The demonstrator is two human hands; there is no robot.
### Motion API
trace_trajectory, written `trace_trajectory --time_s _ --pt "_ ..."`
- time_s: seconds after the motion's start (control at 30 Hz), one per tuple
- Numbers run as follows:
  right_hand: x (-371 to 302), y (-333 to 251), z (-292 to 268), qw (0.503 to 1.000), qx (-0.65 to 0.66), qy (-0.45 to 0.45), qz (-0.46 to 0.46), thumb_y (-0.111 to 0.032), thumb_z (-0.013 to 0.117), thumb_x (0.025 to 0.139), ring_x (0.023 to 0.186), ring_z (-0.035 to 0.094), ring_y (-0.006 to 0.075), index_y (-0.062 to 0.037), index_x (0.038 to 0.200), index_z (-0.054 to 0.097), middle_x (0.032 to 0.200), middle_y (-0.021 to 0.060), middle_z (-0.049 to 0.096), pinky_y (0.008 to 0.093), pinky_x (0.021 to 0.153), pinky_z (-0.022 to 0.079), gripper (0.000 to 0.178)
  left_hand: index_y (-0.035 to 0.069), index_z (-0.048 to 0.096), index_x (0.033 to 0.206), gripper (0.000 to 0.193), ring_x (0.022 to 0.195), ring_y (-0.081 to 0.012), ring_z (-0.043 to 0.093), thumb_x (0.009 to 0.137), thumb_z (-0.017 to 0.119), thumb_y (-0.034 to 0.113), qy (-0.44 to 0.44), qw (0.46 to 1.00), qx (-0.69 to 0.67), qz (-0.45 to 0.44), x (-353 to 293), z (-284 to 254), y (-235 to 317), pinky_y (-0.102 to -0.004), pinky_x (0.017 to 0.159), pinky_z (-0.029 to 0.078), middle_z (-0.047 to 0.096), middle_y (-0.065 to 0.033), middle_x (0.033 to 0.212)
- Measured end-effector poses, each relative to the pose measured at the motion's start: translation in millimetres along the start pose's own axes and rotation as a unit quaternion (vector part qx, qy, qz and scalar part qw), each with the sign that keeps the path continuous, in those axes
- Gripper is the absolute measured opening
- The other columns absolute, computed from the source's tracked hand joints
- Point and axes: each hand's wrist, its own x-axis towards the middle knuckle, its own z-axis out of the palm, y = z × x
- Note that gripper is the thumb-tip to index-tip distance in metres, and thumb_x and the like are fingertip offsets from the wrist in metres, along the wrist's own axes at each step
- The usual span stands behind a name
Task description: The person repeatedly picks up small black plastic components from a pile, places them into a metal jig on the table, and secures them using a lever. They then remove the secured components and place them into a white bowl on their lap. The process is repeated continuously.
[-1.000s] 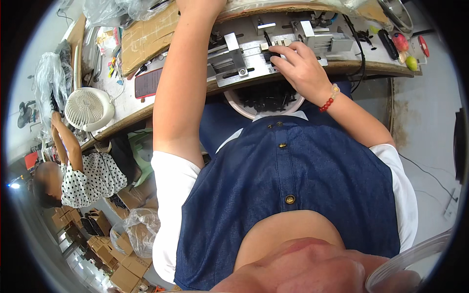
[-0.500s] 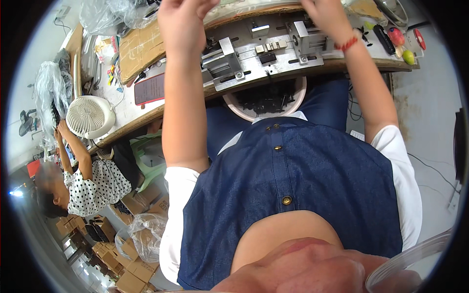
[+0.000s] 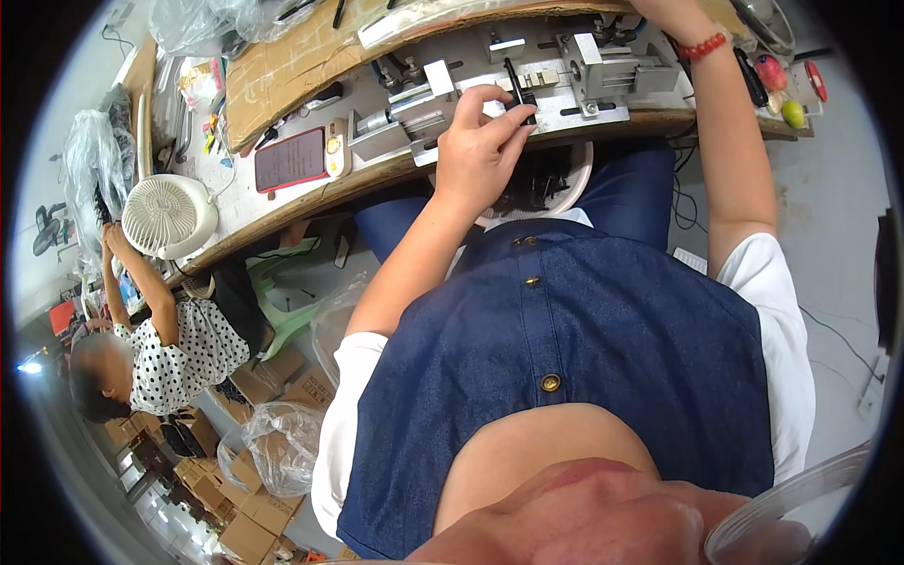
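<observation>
Possibly the weak point is the black piece (image 3: 514, 83), a slim dark strip lying across the middle of the metal fixture (image 3: 589, 64), beside its notched block (image 3: 540, 81). Gripped mainly near its end on the person's side, it could swivel or sit crooked if the pinch pushed unevenly. A slip toward the person might drop it off the desk (image 3: 240, 174) into the basket (image 3: 582, 184), which sits below the fixture's near side and holds dark pieces it would be hard to pick out from. The fingers could also be nipped, being so close to the fixture's clamping blocks, should those move.

As for pose, the left hand (image 3: 480, 146) comes at the fixture from its near side, forearm slanting up and rightward, forefinger arched and thumb opposite, pinching the black piece. The right hand (image 3: 673, 14) reaches beyond the fixture's far right corner; its fingers are cut off, so I cannot tell their state.
</observation>
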Motion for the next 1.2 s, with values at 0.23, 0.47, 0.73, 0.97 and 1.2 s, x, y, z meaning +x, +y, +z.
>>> trace_trajectory --time_s 0.23,0.47,0.73,0.97,1.2 --pt "-27 -59 -15 0.996 -0.009 -0.048 0.07 -0.015 0.062 0.1 0.088 0.06 0.0225 -0.0019 0.104 0.067 0.094 0.0087 0.061 0.0318 0.082 0.046 0.015 0.012 0.078 0.112 0.028 0.082 -0.0199 0.075 0.084 0.081 0.009 0.024 0.999 0.029 0.037 0 9 -5 -0.0295 0.07 0.061 0.072 -0.0055 0.126" --pt "-70 -92 7 0.968 0.172 -0.086 0.164 -0.004 0.065 0.099 0.099 0.065 0.0124 -0.0011 0.124 0.068 0.118 0.008 0.073 0.0263 0.087 0.052 0.026 0.013 0.074 0.124 0.039 0.081 -0.0215 0.074 0.086 0.08 0.009 -0.029 0.999 0.021 -0.01 7 -11 10 -0.0312 0.069 0.06 0.073 -0.008 0.124" --pt "-111 -129 48 0.992 -0.022 -0.107 0.057 -0.006 0.071 0.089 0.113 0.058 0.0309 -0.0035 0.111 0.066 0.124 0.01 0.063 0.0384 0.097 0.05 0.022 0.006 0.076 0.109 0.024 0.1 -0.0306 0.067 0.088 0.067 0.0 0.077 0.96 0.209 0.167 122 -89 -20 -0.0368 0.091 0.055 0.071 -0.0129 0.113" --pt "-115 -123 82 0.982 -0.13 -0.138 0.0 -0.006 0.068 0.087 0.111 0.058 0.0297 -0.0049 0.107 0.065 0.126 0.0071 0.064 0.0393 0.096 0.053 0.02 0.005 0.078 0.094 0.015 0.113 -0.0334 0.061 0.084 0.067 0.007 -0.02 0.947 0.252 0.197 177 -121 -66 -0.0406 0.097 0.05 0.071 -0.0132 0.115" --pt "-114 -121 83 0.978 -0.16 -0.136 -0.014 -0.011 0.069 0.086 0.109 0.058 0.0288 -0.0046 0.106 0.066 0.123 0.0072 0.065 0.0394 0.094 0.053 0.021 0.006 0.074 0.102 0.016 0.087 -0.0372 0.07 0.089 0.069 0.014 0.059 0.981 0.152 0.102 168 -104 -49 -0.0447 0.082 0.055 0.073 -0.0167 0.099"
